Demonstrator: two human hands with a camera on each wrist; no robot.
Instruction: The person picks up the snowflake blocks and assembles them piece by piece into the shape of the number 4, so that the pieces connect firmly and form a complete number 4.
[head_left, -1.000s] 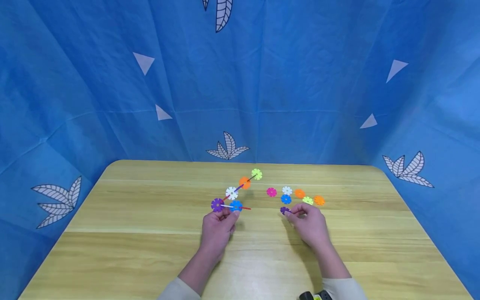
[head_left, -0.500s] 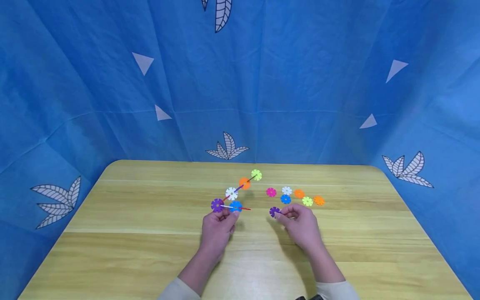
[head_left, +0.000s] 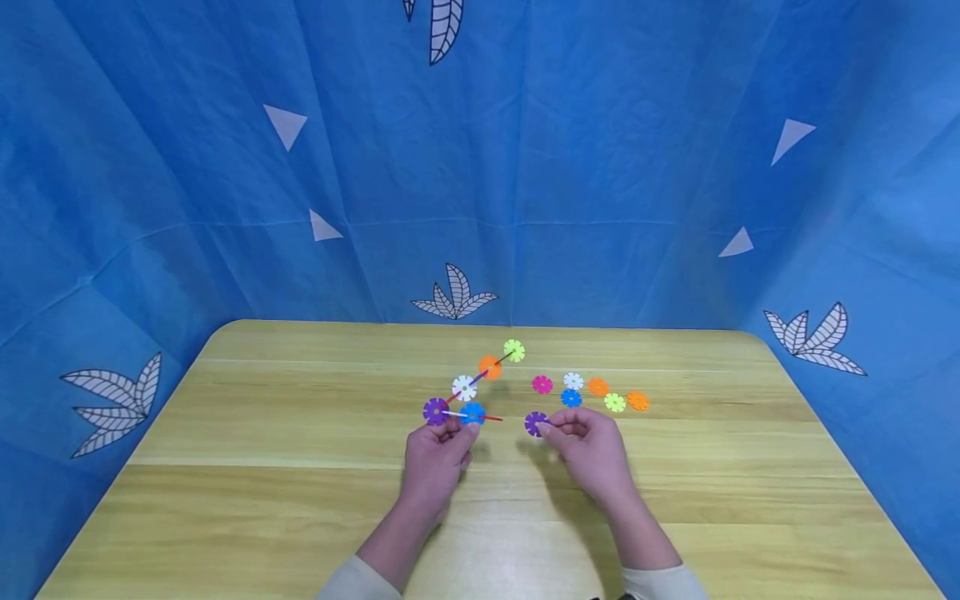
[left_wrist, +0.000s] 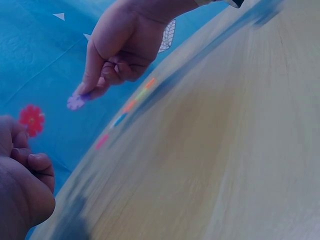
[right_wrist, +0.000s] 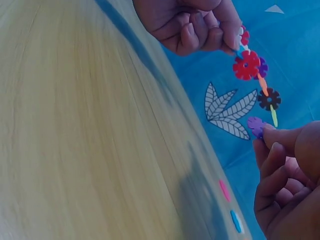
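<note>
My left hand (head_left: 435,462) pinches a chain of interlocking snowflake discs near its blue disc (head_left: 472,412). From there the chain runs through a purple disc (head_left: 435,411), a white disc (head_left: 464,387) and an orange disc (head_left: 490,367) to a lime disc (head_left: 513,350), with other discs edge-on between them. A red disc (right_wrist: 247,65) at the chain's near end faces the right wrist camera. Between thumb and fingertips, my right hand (head_left: 596,454) holds a loose purple snowflake disc (head_left: 533,423), a short gap to the right of the red one. Both hands are raised above the table.
Beyond my right hand, loose discs lie on the wooden table (head_left: 300,500): a pink disc (head_left: 542,384), a white disc (head_left: 573,381), a blue disc (head_left: 572,398), a lime disc (head_left: 615,402) and two orange ones. A blue curtain (head_left: 480,167) hangs behind the table.
My right hand has moved left with the purple disc, from near the loose discs toward the chain, and the disc now faces the head camera more fully. My left hand has stayed nearly still.
</note>
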